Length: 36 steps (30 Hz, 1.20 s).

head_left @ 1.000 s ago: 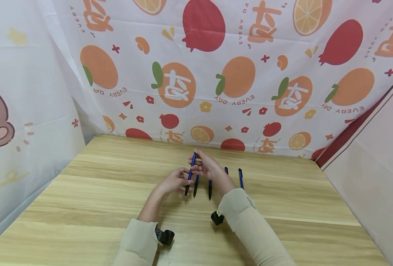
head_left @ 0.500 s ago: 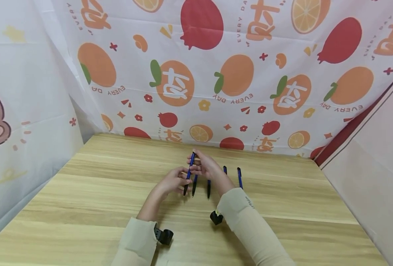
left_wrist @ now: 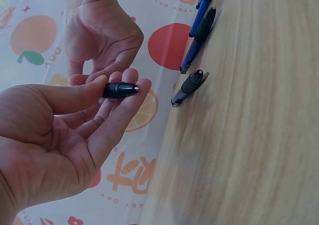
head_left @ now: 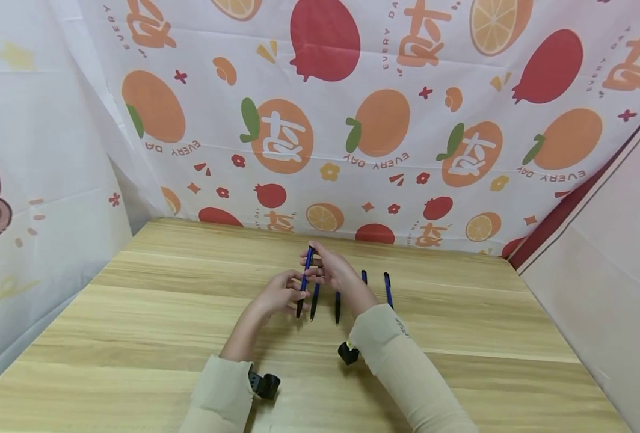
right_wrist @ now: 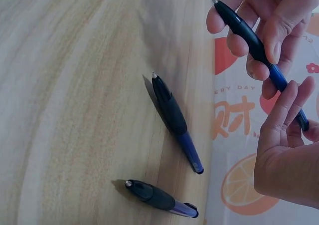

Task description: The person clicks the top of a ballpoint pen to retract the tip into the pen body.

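A blue pen [head_left: 305,279] with a black grip is held in both hands above the table, its black tip toward the person. My left hand [head_left: 279,294] pinches it at the black grip, thumb on one side and fingers on the other. At the far end, the fingertips of my right hand [head_left: 333,270] hold the pen's top. The left wrist view shows the pen's black front part [left_wrist: 119,90] between thumb and fingers. Just right of it lies another blue pen [head_left: 314,300] on the table, then a second pen [head_left: 338,307], partly behind the right hand.
Two more blue pens lie farther right: one pen [head_left: 364,277] mostly hidden by the right forearm, and the rightmost pen [head_left: 388,288]. The wooden table [head_left: 152,337] ends at a fruit-print curtain [head_left: 325,138]. Each sleeve carries a black wrist camera [head_left: 267,386].
Both hands keep the same hold on the pen, which stays at about the same place over the table. The head view itself has shifted slightly.
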Available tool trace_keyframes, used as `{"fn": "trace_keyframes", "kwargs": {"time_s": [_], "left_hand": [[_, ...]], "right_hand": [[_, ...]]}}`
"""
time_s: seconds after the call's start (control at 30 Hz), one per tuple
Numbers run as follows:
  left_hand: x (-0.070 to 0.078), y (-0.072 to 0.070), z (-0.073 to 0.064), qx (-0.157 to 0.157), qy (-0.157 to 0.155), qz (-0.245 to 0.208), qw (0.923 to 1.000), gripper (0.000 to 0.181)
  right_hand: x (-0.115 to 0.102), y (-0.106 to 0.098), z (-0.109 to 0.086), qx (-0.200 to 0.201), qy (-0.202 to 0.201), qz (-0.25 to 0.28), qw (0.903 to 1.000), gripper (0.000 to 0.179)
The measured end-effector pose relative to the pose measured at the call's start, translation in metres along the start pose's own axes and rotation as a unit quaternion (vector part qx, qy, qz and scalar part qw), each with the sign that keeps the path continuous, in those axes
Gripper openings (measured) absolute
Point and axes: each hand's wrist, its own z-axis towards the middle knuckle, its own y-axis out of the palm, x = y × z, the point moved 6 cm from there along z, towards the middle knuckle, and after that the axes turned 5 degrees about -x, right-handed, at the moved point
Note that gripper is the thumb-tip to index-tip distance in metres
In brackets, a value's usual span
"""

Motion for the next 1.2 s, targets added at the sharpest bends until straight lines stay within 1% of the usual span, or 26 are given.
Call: {"fn": "trace_keyframes", "kwargs": {"time_s": [0.2,0.33,0.4,0.8,1.03,1.2], "left_hand": [[0.0019,-0.0016,-0.0015,0.002,-0.002,0.001,1.0000,0.029],[0.0019,-0.0029,-0.0022,0.004,-0.004,-0.001,1.0000,0.030],[0.0021,-0.0037,-0.0027,0.010,-0.006,-0.004,0.9999,0.030],[0.0039,-0.0041,-0.0054,0.024,0.005,0.010,0.9996,0.028],[0.0056,-0.0034,-0.0043,0.023,0.005,0.009,0.9997,0.029],[0.0047,-0.0020,-0.0018,0.023,0.006,0.003,0.9997,0.029]], "right_hand": [[-0.0014,0.0027,0.0011,0.007,0.002,0.003,1.0000,0.050],[-0.0025,0.0049,0.0007,0.006,0.004,0.002,1.0000,0.049],[-0.0031,0.0059,0.0006,0.004,0.003,0.003,1.0000,0.050],[-0.0034,0.0081,0.0019,0.012,-0.007,0.006,0.9999,0.042],[-0.0042,0.0084,0.0010,0.004,-0.006,0.010,0.9999,0.049],[-0.0051,0.0062,-0.0010,0.011,-0.006,0.014,0.9998,0.045]]}}
